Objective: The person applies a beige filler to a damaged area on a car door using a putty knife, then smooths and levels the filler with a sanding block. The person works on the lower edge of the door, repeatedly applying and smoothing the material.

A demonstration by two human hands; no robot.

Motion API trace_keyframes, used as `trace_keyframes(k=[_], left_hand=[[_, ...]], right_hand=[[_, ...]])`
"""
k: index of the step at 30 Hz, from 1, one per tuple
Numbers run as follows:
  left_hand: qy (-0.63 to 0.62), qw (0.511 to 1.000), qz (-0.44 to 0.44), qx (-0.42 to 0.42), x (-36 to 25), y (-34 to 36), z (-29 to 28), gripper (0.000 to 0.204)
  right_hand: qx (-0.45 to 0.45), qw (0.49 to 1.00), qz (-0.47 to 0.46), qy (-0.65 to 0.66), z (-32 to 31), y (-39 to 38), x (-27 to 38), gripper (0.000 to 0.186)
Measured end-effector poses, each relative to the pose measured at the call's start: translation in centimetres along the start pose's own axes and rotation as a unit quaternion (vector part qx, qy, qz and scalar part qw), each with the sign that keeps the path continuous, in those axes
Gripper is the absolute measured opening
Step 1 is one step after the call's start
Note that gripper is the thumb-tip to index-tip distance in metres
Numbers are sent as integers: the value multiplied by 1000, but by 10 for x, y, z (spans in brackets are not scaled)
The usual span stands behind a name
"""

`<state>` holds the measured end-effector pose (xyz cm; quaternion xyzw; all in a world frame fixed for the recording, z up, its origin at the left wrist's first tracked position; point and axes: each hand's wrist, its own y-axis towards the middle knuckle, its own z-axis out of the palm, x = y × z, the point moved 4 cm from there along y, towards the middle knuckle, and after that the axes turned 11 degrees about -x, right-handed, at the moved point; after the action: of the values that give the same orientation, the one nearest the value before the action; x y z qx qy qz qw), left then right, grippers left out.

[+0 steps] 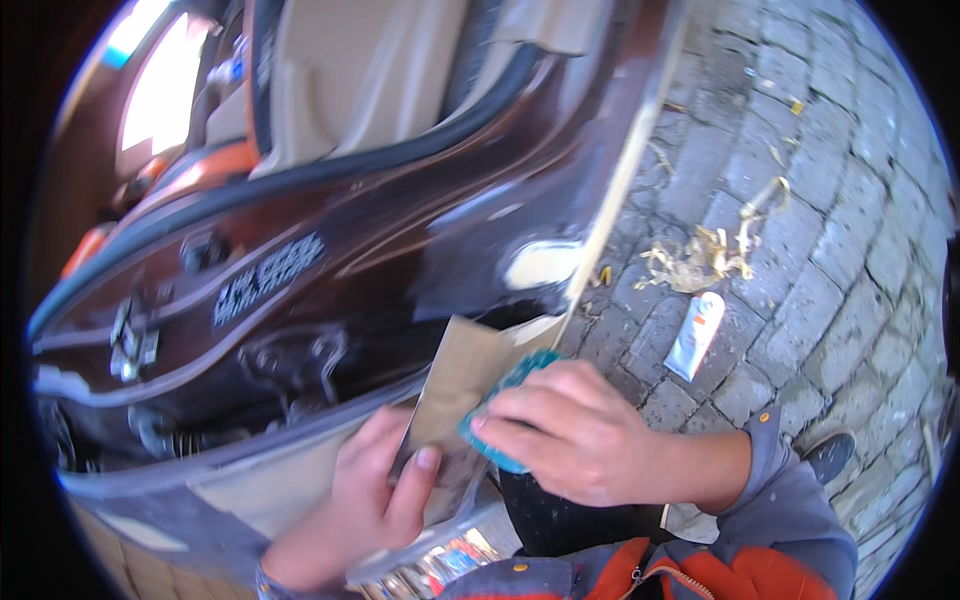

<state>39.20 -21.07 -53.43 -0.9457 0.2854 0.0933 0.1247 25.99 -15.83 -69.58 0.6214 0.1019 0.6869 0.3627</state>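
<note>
My left hand (380, 490) pinches a stiff tan sheet (455, 385), which looks like sandpaper, between thumb and fingers; the sheet stands up tilted, its lower part dark. Closed round a teal pad (515, 457), my right hand (580, 430) presses it close against the sheet's right side. Whether the pad is a sponge or a block I cannot tell. Both hands are over the sill of a brown car body (400, 280), by its open door frame. A pale filler patch (545, 265) shows on the body just beyond the sheet.
Grey paving stones (850, 230) cover the ground at right. A white tube (695, 337) lies on them, with crumpled yellowish tape (700, 260) beyond it. A beige car seat (360, 80) fills the door opening. My shoe (830, 455) is at lower right; a box of small items (450, 562) sits below my hands.
</note>
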Motion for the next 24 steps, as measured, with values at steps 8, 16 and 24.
trace_keyframes(k=[8, 16, 24], left_hand=[[160, 975, 155, 14, 10, -36, 7, 37], [246, 930, 272, 16, 30, -57, 3, 53], [204, 953, 225, 2, 33, -57, -3, 42]], right_hand=[[-268, 886, 378, 3, -100, -23, -174, 28], [-401, 886, 225, -63, -151, 54, -309, 27], [-385, 909, 110, -116, -151, 69, -321, 25]])
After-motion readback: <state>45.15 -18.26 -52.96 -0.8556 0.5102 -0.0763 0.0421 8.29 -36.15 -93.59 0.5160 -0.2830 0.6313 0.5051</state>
